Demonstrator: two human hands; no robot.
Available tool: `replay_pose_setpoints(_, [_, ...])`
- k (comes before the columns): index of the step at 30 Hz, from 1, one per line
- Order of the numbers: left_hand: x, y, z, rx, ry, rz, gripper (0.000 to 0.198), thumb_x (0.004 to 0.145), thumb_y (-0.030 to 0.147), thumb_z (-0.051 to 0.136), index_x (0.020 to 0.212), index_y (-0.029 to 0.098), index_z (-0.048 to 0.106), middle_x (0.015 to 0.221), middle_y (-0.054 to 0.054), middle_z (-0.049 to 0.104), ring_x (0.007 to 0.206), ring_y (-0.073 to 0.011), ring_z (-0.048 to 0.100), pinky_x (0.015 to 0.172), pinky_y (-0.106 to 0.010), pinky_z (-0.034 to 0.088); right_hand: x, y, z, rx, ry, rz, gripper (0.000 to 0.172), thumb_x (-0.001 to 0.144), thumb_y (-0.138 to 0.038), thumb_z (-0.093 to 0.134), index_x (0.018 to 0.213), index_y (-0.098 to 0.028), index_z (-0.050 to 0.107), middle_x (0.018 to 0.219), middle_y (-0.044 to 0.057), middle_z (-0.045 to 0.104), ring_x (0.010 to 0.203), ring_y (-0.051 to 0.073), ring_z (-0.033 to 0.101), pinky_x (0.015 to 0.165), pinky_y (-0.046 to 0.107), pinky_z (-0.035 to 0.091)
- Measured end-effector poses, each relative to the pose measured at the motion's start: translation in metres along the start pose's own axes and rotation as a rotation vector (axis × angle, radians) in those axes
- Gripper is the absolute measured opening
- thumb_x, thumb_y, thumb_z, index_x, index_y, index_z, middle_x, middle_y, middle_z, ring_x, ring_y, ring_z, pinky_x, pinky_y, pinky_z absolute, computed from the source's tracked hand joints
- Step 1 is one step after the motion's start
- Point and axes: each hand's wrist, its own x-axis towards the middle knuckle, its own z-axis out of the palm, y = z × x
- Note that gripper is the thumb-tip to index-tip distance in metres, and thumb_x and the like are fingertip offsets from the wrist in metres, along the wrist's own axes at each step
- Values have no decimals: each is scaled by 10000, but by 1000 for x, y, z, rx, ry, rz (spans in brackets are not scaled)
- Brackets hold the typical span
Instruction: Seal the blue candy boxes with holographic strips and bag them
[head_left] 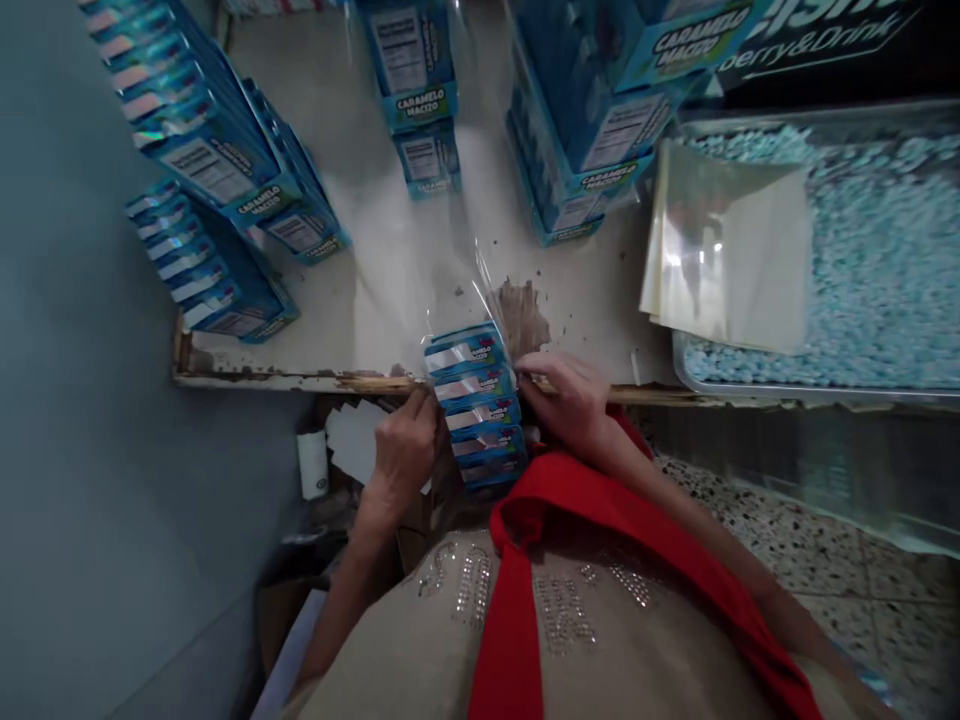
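A row of small blue candy boxes lies inside a clear plastic bag at the table's front edge, close to my body. The long loose part of the bag stretches away across the table top. My left hand is at the left side of the row, fingers curled in and pinching at the bag. On the other side my right hand has its thumb and fingers closed at the bag's edge beside the boxes. Its fingertips are partly hidden.
Stacks of blue candy boxes stand at the left, back middle and right. At right, a clear tray holds blue-white pieces, with pale sheets over its corner. A wall borders the left. The worn wooden table edge runs in front.
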Motion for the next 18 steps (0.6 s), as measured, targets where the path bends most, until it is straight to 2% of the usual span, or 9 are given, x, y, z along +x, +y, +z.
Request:
replay_pose_setpoints(3, [-8, -4, 4, 29, 2, 59, 294, 1040, 171, 451, 910, 163, 714, 917, -124, 735, 734, -232, 681, 620, -338, 418, -5, -1, -8, 47, -40, -49, 135, 973, -137, 716, 971, -263, 668, 893, 5, 798, 781, 161, 746, 714, 286, 614])
replay_pose_setpoints(6, [-14, -6, 7, 38, -63, 79, 284, 1049, 179, 455, 955, 161, 724, 941, -124, 728, 748, -234, 675, 611, -338, 398, -20, -4, -24, 29, -146, -100, 118, 976, -151, 718, 967, -263, 683, 940, 33, 809, 810, 176, 749, 726, 307, 623])
replay_pose_setpoints(11, [-29, -2, 18, -59, -121, 156, 317, 1106, 269, 448, 976, 170, 719, 930, -98, 723, 747, -216, 666, 610, -328, 380, -40, -10, -44, 10, -244, -111, 119, 994, -156, 698, 917, -236, 657, 931, 31, 804, 796, 158, 745, 721, 288, 622])
replay_pose_setpoints(15, [-30, 5, 19, -63, -166, 134, 301, 1103, 300, 486, 989, 170, 733, 962, -114, 734, 785, -223, 677, 626, -336, 382, -42, -12, -43, -40, -250, -85, 161, 1012, -188, 658, 862, -247, 660, 858, 19, 795, 730, 154, 720, 680, 286, 597])
replay_pose_setpoints(18, [-27, 16, 13, -10, -203, 52, 244, 1068, 261, 532, 990, 169, 744, 974, -128, 742, 818, -241, 695, 636, -340, 375, -37, -14, -37, -130, -197, -4, 192, 1028, -210, 631, 842, -251, 660, 816, 23, 785, 725, 171, 725, 655, 300, 570])
